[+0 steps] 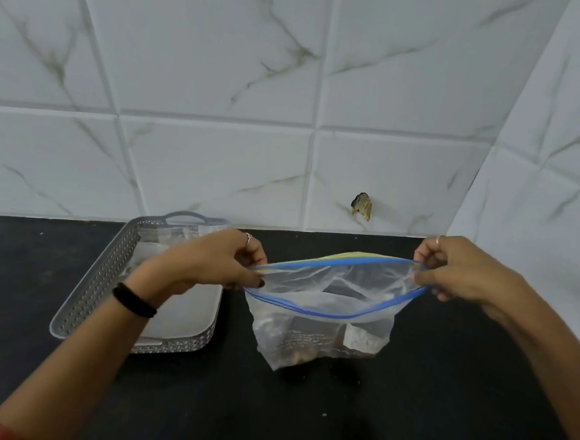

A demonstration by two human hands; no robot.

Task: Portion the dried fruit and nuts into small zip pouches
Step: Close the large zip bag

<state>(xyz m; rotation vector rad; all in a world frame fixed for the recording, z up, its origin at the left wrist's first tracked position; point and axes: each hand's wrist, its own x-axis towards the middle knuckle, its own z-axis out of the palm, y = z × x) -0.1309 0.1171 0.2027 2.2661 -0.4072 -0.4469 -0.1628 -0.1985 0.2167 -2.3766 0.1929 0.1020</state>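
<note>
Both hands are pulling a clear zip bag open above the black table: left hand fingers and right hand fingers are pinching opposite ends of its blue rim, beside a grey tray.

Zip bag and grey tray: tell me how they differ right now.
The zip bag is clear, soft plastic, held up with its blue-edged mouth pulled open by the left hand and right hand. The grey tray is rigid and perforated, and lies flat, unheld. Brown contents show in the bag; clear plastic shows in the tray. Both are on the black counter.
</note>
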